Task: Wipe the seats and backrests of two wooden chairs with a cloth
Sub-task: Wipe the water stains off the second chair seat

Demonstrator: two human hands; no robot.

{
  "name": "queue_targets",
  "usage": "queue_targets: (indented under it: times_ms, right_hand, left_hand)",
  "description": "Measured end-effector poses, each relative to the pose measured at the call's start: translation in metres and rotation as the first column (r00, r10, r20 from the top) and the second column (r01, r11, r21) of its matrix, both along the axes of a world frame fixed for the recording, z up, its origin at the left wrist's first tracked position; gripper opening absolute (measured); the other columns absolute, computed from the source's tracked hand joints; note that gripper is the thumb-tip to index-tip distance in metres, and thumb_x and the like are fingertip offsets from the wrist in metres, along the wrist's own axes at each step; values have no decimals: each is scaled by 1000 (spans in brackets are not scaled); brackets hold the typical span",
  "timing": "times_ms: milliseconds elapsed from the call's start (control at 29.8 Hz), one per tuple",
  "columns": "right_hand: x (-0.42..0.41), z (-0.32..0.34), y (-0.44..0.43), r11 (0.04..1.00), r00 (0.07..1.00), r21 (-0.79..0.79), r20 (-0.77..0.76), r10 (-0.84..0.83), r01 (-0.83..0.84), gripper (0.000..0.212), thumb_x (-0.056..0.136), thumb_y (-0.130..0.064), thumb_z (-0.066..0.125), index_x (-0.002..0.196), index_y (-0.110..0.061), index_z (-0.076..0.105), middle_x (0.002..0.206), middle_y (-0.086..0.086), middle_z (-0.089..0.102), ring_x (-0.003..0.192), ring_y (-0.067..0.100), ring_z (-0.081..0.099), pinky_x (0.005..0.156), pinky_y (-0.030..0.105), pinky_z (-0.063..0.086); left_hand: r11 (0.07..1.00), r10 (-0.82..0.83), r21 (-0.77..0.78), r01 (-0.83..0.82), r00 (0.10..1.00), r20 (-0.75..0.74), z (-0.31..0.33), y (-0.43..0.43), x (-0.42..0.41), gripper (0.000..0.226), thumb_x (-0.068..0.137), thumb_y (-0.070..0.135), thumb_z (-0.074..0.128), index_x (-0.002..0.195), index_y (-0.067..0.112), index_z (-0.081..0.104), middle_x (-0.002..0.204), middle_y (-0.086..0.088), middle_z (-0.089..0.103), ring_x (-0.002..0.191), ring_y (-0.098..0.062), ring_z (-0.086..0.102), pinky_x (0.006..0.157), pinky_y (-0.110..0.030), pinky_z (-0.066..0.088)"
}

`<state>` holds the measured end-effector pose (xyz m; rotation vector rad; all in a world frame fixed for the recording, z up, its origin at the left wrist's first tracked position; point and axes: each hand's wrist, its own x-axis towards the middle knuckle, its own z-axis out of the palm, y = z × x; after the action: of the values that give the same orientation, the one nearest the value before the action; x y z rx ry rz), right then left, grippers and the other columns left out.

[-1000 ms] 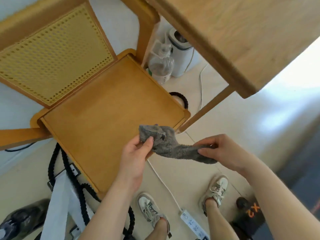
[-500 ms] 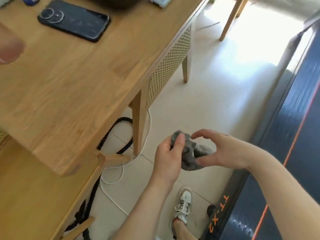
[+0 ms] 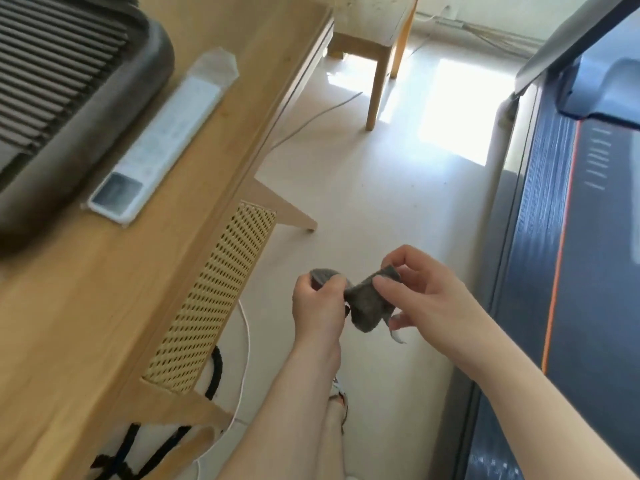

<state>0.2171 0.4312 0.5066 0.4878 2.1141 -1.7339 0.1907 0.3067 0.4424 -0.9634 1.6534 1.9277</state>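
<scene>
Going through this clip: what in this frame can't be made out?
Head view only.
1. Chair seat: hidden under the table; only its cane backrest shows.
2. Cloth: bunched between left hand and right hand, fingers cover parts.
3. White remote: blurred, markings unreadable.
4. Dark slatted object: cut off by the left edge.

Wooden table (image 3: 104, 306) fills your nine o'clock. Up at ten, a dark grey ribbed object (image 3: 69, 98) sits on it, with a white remote control (image 3: 156, 147) in a clear sleeve just beside it. At three o'clock there's a dark treadmill (image 3: 595, 306) with an orange stripe (image 3: 557, 254). Down at seven, a white cable (image 3: 248, 344) and a thick black cord (image 3: 215, 372) cross the pale floor (image 3: 398, 220). A sunlight patch (image 3: 457, 133) lies at one.
</scene>
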Motion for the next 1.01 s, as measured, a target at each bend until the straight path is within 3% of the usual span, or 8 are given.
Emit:
queue_targets:
  times_ms: [67, 202, 370, 538, 639, 739, 874, 1008]
  right_hand:
    - [-36, 11, 14, 1000, 1000, -5, -3, -19, 19, 4, 95, -11, 55, 93, -12, 52, 80, 14, 69, 57, 18, 54, 51, 28, 46]
    - [-121, 41, 54, 993, 996, -74, -17, -90, 88, 4, 95, -18, 57, 94, -20, 53, 72, 6, 71, 59, 19, 63, 62, 39, 44]
    - [-191, 38, 102, 978, 971, 58, -145, -188, 198, 6, 94, -23, 59, 100, -26, 61, 82, 0, 74, 77, 16, 69, 69, 29, 53]
    - [-266, 25, 148, 996, 984, 31, -156, -82, 88, 14, 92, -9, 61, 97, -15, 72, 91, -1, 74, 90, 15, 68, 81, 24, 55]
    - [-342, 15, 186, 989, 962, 29, -236, -136, 147, 14, 90, -6, 63, 95, -14, 73, 85, -3, 75, 83, 9, 70, 75, 22, 55]
    - [-414, 9, 236, 984, 962, 35, -218, -163, 175, 9, 87, -14, 68, 96, -16, 71, 79, -1, 74, 73, 8, 70, 67, 24, 55]
    - [-494, -11, 289, 969, 967, 40, 80, 241, -245, 17, 82, -23, 75, 99, -23, 72, 95, -2, 75, 94, 19, 70, 93, 45, 51]
    - [-561, -38, 304, 946, 969, 236, 160, 189, -223, 6, 79, -18, 72, 84, -18, 76, 83, 5, 75, 84, 24, 71, 84, 47, 57]
  left_hand:
    - [1000, -12, 5, 12, 999, 53, 2, 20, -43, 22, 68, 2, 52, 87, 13, 49, 85, -9, 53, 72, -21, 50, 66, -36, 49]
    - [996, -83, 21, 81, 994, 75, 14, 64, -135, 55, 67, -3, 46, 113, 26, 50, 103, -12, 60, 74, -24, 57, 62, -32, 51]
    - [992, -100, 77, 100, 995, -4, 33, 95, -204, 46, 85, -7, 36, 118, 20, 54, 97, -13, 62, 75, -23, 61, 65, -34, 56]
    - [873, -242, 388, 295, 953, -180, 53, 133, -266, 34, 86, 17, 48, 115, 3, 59, 97, -14, 61, 82, -25, 59, 62, -29, 46]
    - [890, -395, 96, 445, 860, -324, 59, 174, -337, 26, 84, 26, 60, 101, 8, 69, 84, -12, 66, 73, -28, 59, 57, -30, 45]
    - [895, -441, -241, 376, 830, -343, 74, 218, -407, 13, 88, 28, 62, 86, 20, 72, 80, -3, 71, 73, -23, 68, 51, -31, 54]
    - [961, -273, -157, 228, 883, -383, 81, 256, -493, 12, 93, 36, 55, 89, 29, 65, 83, 7, 66, 79, -9, 65, 67, -37, 60]
    - [991, -132, -52, 121, 909, -395, 73, 274, -576, 12, 96, 32, 51, 89, 29, 61, 89, -4, 63, 85, -19, 63, 75, -44, 56]
